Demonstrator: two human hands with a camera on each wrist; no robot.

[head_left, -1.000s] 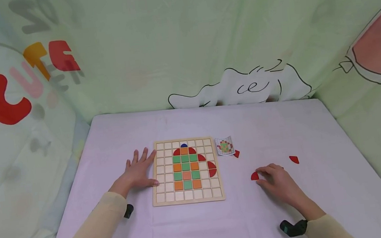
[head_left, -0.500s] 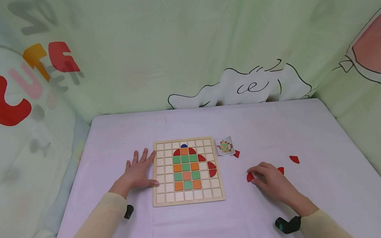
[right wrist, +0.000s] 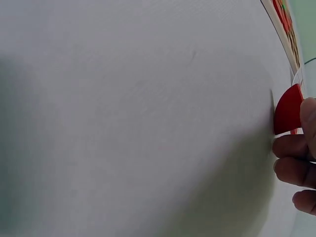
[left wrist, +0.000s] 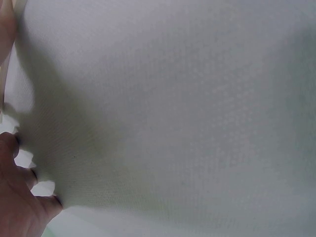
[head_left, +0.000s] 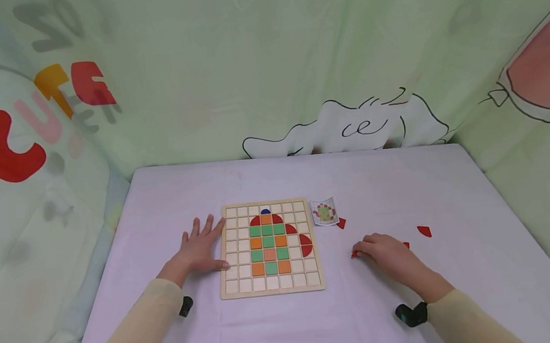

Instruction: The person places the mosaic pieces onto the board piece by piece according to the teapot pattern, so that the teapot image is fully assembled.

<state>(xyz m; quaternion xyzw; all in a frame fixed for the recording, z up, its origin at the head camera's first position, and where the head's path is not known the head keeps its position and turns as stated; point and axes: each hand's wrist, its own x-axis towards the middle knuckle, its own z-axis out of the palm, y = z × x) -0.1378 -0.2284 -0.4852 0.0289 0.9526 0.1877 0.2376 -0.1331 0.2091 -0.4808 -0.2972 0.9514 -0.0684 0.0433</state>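
My left hand [head_left: 195,252] lies with spread fingers at the left edge of a wooden grid board [head_left: 247,291], thumb and a fingertip touching its frame. Green, orange and red pieces and one blue piece fill part of the board's squares. To the right of the board, my right hand [head_left: 389,257] pinches a red quarter-circle piece [right wrist: 289,109] between thumb and fingers, just above the table. In the head view most of that piece is hidden by the fingers. In the left wrist view only parts of the left hand [left wrist: 19,197] show.
A small pattern card [head_left: 325,212] lies right of the board, with a red piece [head_left: 342,223] by its corner. Another red piece [head_left: 424,231] lies farther right, and one more [head_left: 406,245] shows partly behind the right hand. A pale cloth covers the table [head_left: 290,330].
My right hand has moved left, toward the board, with the red piece. The piece has turned in the fingers and shows less now. The left hand has stayed in place.
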